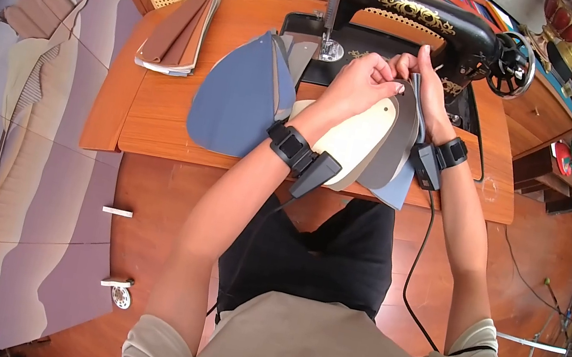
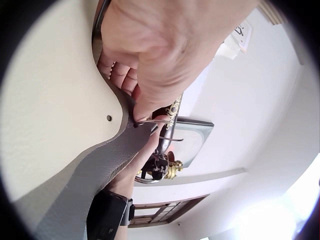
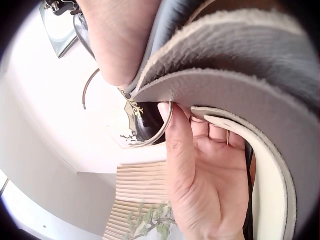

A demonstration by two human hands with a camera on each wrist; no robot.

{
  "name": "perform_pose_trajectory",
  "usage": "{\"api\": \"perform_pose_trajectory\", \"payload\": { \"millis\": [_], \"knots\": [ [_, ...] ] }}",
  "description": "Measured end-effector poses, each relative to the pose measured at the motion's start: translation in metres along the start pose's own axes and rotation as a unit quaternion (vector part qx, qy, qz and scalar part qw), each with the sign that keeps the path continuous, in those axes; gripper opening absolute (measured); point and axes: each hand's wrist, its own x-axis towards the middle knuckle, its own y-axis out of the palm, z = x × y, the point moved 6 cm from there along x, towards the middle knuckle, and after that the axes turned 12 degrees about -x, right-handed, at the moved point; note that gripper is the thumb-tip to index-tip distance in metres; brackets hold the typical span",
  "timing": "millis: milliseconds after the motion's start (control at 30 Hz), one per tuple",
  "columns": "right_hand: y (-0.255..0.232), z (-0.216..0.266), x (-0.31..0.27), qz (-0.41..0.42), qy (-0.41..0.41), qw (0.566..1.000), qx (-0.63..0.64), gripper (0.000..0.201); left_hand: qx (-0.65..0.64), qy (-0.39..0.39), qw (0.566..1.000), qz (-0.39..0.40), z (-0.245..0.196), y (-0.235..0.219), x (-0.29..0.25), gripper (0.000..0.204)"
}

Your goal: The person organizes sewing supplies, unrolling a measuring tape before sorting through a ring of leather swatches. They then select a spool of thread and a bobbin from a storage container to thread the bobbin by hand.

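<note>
Evidently mid-way through threading a metal ring (image 3: pixel 155 131) into the corner hole of a stack of swatches, held up centre of the head view, just in front of the black sewing machine (image 1: pixel 421 19). Left hand (image 1: pixel 365 78) curled around the cream swatch (image 1: pixel 354 141) and grey swatch (image 2: pixel 100 170), fingertips pinching the punched corner. Right hand (image 1: pixel 426 77) closed on the same bundle from the other side, thumb pressing the thin wire loop against the grey edge in the right wrist view. Judged as the joining step, not finished: ring open-ended, only partly through. Next move likely calling for lining up the small round holes (image 2: pixel 109 118) and turning the wire through all layers without tearing an edge. Swatches teardrop-shaped, leathery, smooth on the face, fuzzy on the cut edge and back; cream, grey, bluish tones. Blue pieces (image 1: pixel 236 93) fanned at centre left on the orange wooden table (image 1: pixel 159 118); brown strips (image 1: pixel 178 29) further upper left.
</note>
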Motion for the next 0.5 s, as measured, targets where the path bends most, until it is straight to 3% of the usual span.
{"api": "perform_pose_trajectory", "payload": {
  "millis": [400, 500],
  "knots": [
    [0.004, -0.007, -0.005, 0.017, 0.036, 0.997, 0.072, 0.070, 0.064, 0.043, 0.997, -0.024, 0.000, -0.008, -0.001, 0.023],
    [0.001, -0.002, -0.002, 0.012, 0.034, 0.997, 0.068, 0.069, 0.139, 0.061, 0.988, -0.034, -0.013, -0.009, -0.002, 0.021]
  ]
}}
